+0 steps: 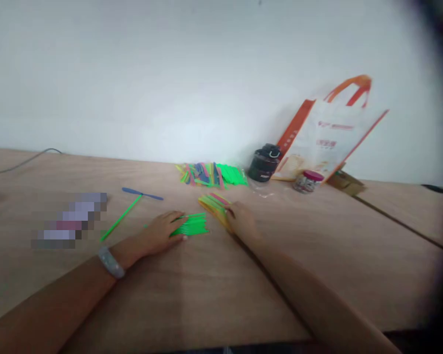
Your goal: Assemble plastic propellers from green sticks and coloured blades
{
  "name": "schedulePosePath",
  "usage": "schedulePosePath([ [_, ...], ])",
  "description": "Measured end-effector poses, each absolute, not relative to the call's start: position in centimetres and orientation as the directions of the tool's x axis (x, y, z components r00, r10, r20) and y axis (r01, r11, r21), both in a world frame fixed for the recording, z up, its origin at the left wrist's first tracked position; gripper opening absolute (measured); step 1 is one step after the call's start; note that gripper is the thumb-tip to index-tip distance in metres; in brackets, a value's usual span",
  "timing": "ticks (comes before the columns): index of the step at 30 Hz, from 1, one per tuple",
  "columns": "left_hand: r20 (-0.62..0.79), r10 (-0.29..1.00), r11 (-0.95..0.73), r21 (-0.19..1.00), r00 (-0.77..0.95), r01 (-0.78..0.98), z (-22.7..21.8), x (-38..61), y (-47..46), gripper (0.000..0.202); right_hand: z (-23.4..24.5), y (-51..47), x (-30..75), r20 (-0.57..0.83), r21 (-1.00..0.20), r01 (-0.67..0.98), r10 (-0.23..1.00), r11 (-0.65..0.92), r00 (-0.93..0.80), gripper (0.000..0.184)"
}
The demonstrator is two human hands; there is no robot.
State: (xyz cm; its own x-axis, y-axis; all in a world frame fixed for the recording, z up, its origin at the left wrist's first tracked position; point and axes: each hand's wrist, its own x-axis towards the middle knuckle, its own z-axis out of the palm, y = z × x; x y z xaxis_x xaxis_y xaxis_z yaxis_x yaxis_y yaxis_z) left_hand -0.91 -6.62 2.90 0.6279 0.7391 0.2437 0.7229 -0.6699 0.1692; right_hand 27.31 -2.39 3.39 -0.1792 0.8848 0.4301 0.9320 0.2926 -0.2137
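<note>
Lying palm-down across green sticks (195, 225) — the left hand (165, 231).

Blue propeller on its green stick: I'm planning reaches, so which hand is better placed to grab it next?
The left hand, probably: it lies over the green sticks, nearer the blue propeller; the right hand is farther off, at the colored strips.

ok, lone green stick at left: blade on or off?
On: a blue blade sits centered at the far end of the green stick; how firmly, can't tell.
</note>
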Motion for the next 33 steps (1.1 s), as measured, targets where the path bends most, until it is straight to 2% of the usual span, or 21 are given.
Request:
schedulePosePath([
  [5,0.337,0.685,-0.716,0.144,0.646,0.684,3.5,-0.6,-7.2,0.051,4.0,-2.9,27.0,0.506,-0.317,0.89,0.852,0.327,-0.133,0.025],
  [10,0.391,0.571,-0.799,0.061,0.722,0.598,4.1,1.1,-8.2,0.025,4.3,-4.0,26.1,0.55,-0.481,0.751,0.823,0.453,-0.144,0.027],
  [16,0.317,0.646,-0.743,0.052,0.695,0.667,4.2,2.7,-8.8,0.021,3.9,-4.9,25.0,0.461,-0.625,0.649,0.876,0.434,-0.141,0.022],
  [25,0.274,0.687,-0.705,0.026,0.673,0.709,3.6,2.9,-8.7,0.021,3.9,-5.5,24.3,0.475,-0.715,0.504,0.866,0.485,-0.159,0.022],
  [33,0.317,0.695,-0.686,0.024,0.645,0.727,3.6,3.0,-9.1,0.017,3.9,-6.7,23.3,0.407,-0.774,0.45,0.894,0.445,-0.184,0.023],
])
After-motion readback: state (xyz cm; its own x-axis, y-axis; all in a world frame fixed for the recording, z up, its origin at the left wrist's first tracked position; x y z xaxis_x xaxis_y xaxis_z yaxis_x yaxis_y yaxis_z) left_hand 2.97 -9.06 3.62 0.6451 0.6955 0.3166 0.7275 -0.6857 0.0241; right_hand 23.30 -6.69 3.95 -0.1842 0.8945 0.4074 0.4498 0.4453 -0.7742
